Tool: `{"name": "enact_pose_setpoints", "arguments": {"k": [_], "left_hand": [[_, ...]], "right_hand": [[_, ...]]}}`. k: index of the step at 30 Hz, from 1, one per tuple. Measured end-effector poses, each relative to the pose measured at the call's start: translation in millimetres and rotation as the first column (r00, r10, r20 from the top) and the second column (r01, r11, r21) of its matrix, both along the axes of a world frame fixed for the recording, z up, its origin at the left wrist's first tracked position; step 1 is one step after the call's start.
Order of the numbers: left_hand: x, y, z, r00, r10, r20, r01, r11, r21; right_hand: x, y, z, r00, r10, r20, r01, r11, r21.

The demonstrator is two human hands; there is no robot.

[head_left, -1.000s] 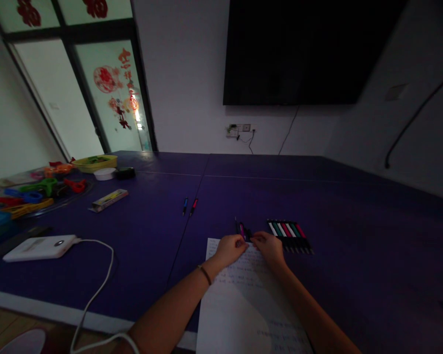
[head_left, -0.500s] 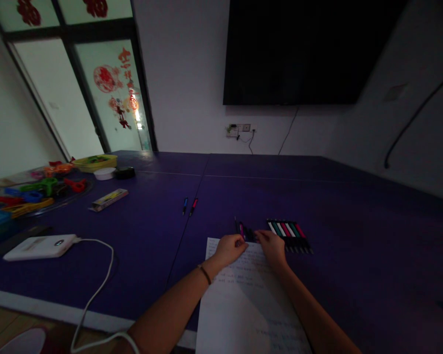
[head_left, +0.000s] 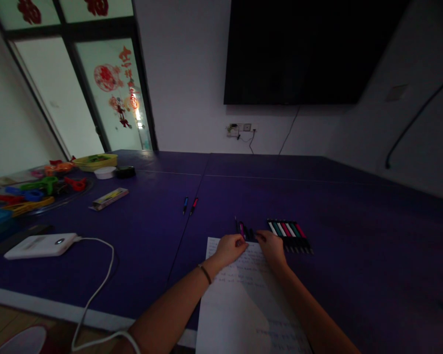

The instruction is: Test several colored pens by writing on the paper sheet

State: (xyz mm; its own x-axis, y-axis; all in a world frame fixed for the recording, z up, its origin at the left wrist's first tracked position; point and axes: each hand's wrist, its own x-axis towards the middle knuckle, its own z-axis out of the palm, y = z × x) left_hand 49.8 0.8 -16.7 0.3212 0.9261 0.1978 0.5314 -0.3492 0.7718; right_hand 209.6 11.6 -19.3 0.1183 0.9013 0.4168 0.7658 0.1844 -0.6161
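Head view. Purple part (head_left: pixel 242 229): on the table (head_left: pixel 151 236), just beyond the top edge of the paper (head_left: pixel 239 314), beside the left fingertips. Left hand (head_left: pixel 231 248): curled, thumb and fingers drawn together; grip on the purple part, if any, impossible to tell. Right hand (head_left: pixel 271 244): fingertips bunched beside black pieces (head_left: pixel 251 234); hold likewise impossible to tell.

Handling, as judged: light fingertip pinch best; wrists low for steadiness; small pieces well apart, against rolling or mixing.

Appearance: purple part slim, glossy, dark toward the ends. To its left, one thin dark rod (head_left: pixel 236 225). Black pieces short, detail lost in dim light.

Farther out: row of pens (head_left: pixel 289 237), right of the right hand, side by side, white, green and red on black. Blue pen (head_left: pixel 185 205) and red pen (head_left: pixel 194 206), ahead to the left, near each other. Box (head_left: pixel 110 199) and power bank (head_left: pixel 40 246) with white cable (head_left: pixel 109 275), well left.
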Motion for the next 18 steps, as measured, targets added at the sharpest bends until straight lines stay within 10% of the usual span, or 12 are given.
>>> {"name": "enact_pose_setpoints", "arguments": {"k": [18], "left_hand": [[-0.6, -0.7, 1.2, 1.0, -0.005, -0.008, 0.005, 1.0, 0.012]], "right_hand": [[-0.7, 1.2, -2.1, 0.991, 0.041, -0.131, -0.041, 0.999, 0.002]]}}
